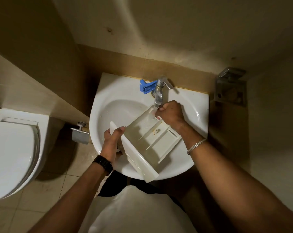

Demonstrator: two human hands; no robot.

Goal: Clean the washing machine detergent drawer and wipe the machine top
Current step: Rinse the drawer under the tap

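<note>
Detergent drawer (152,140), white plastic, sits centre frame, held tilted over the sink (112,101) with its far end up under the tap (159,96). We judge it light and stiff: thin moulded walls, open compartments, a broad front panel at the lower end. Wet plastic, so likely slippery; thin dividers and the small peg inside look like the parts that could snap if squeezed. Best hold in our view is the front panel and the outer side walls, not the inner ribs.

Our left hand (112,140) is wrapped around the front panel at its left end, thumb over the top edge, fingers curled behind and mostly hidden. Our right hand (171,113) is at the drawer's far end under the spout, fingers bunched narrow and pressed onto that corner; whether they pinch a small insert or just rub we cannot tell. Water seems to run there, blurred.

Outward: a blue plastic piece (147,87) lies on the sink rim just left of the tap, probably a drawer insert. Wristwatch (105,163) on the left wrist, bangle (196,145) on the right. Toilet (13,152) at left edge, paper holder (80,133) between it and the sink. Machine top not in view, wiping not yet done.
</note>
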